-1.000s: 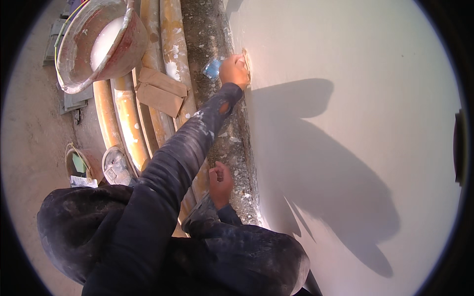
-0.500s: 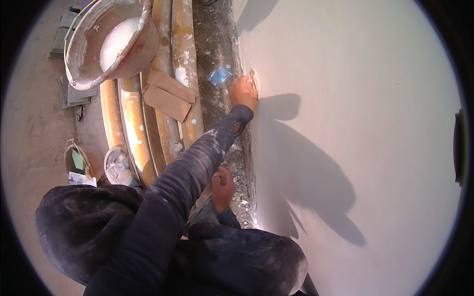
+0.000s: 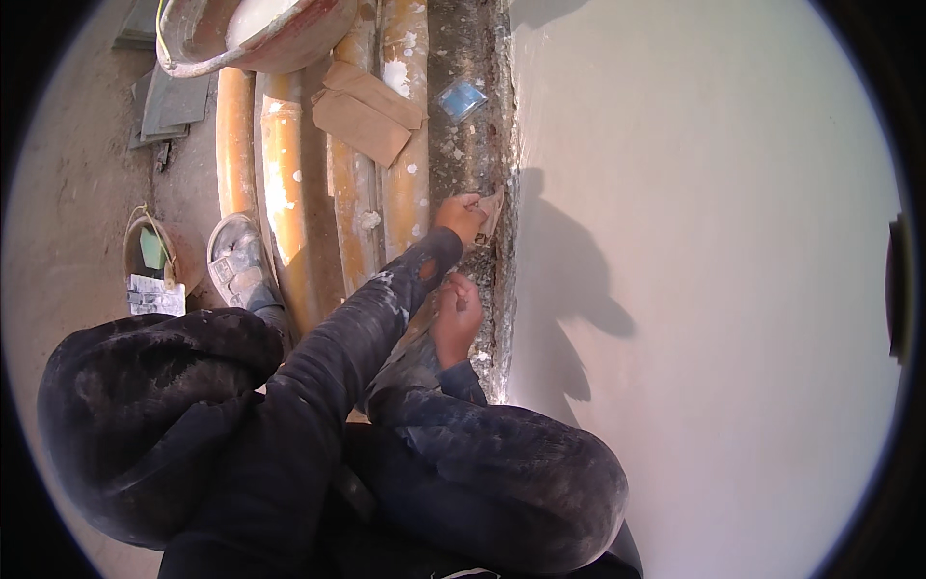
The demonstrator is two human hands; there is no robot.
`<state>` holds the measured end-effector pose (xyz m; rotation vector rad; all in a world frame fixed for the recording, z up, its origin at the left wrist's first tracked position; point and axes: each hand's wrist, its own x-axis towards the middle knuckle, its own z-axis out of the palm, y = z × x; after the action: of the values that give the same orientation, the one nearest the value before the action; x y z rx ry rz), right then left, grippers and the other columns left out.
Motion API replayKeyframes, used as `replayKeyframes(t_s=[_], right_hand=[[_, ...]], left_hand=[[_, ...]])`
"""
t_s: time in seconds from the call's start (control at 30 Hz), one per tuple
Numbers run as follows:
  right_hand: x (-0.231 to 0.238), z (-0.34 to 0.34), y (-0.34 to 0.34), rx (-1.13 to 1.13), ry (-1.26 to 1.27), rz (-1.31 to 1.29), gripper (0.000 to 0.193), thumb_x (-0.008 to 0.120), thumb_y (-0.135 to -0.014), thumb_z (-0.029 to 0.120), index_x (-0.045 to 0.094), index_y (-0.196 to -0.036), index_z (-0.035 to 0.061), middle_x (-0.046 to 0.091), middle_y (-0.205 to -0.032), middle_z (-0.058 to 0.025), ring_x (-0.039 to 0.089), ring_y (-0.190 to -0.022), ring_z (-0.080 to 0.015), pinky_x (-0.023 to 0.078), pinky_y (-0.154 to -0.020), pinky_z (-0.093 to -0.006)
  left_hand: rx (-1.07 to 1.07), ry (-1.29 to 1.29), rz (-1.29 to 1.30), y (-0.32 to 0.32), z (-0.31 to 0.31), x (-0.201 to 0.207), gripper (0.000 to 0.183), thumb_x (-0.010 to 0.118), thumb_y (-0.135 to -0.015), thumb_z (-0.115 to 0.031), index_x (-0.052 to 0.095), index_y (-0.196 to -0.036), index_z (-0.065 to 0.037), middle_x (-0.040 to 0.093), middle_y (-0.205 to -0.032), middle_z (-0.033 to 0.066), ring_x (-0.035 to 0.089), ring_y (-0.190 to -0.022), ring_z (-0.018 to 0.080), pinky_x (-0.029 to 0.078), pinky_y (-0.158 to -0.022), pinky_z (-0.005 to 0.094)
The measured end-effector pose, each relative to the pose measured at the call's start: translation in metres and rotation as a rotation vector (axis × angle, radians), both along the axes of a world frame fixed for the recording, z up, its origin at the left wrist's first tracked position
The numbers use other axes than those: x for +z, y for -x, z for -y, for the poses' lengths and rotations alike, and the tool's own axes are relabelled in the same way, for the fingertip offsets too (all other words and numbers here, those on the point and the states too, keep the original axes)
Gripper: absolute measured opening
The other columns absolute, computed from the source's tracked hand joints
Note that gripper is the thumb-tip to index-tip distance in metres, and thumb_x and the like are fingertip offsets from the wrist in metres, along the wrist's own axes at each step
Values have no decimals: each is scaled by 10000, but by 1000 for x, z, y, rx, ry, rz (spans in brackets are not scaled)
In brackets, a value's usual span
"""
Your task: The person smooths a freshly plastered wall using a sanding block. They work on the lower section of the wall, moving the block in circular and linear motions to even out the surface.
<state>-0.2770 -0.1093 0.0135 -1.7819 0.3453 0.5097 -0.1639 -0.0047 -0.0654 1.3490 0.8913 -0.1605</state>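
My left hand (image 3: 463, 218) is closed on a small piece of brown sandpaper (image 3: 492, 210), at the foot of the pale smooth wall (image 3: 714, 251). The sandpaper's free edge points toward the wall; whether it touches is hard to see. Just nearer to me, below the left wrist, my right hand (image 3: 456, 320) is curled shut, with nothing visible in its fingers. Its forearm is mostly hidden behind my bent right knee (image 3: 521, 473). A folded brown sheet (image 3: 362, 121) lies on yellow poles (image 3: 282, 174) beyond my left hand.
A plaster-stained basin (image 3: 289, 48) with white liquid rests over the poles at the far left. Beside the wall lies a small blue packet (image 3: 461, 99). A bucket (image 3: 183, 253) with a green block stands left of my sandalled foot (image 3: 241, 265). Grey flat pieces (image 3: 176, 101) lie farther off.
My left hand has drawn back from the wall face toward me, still gripping the sandpaper. It is now close to my right hand. The whole view has shifted, and the shadow on the wall is smaller.
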Motion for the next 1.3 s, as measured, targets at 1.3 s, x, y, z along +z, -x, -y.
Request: replayKeyframes(t_s=[1.3], right_hand=[[51, -2, 10, 69, 220, 100, 275, 566, -878, 27, 588, -1146, -30, 645, -870, -99, 627, -791, -171, 494, -732, -299]], left_hand=[[-161, -373, -103, -59, 50, 49, 251, 613, -816, -86, 725, -1040, -72, 708, -963, 175, 692, -911, 306, 531, -827, 376]])
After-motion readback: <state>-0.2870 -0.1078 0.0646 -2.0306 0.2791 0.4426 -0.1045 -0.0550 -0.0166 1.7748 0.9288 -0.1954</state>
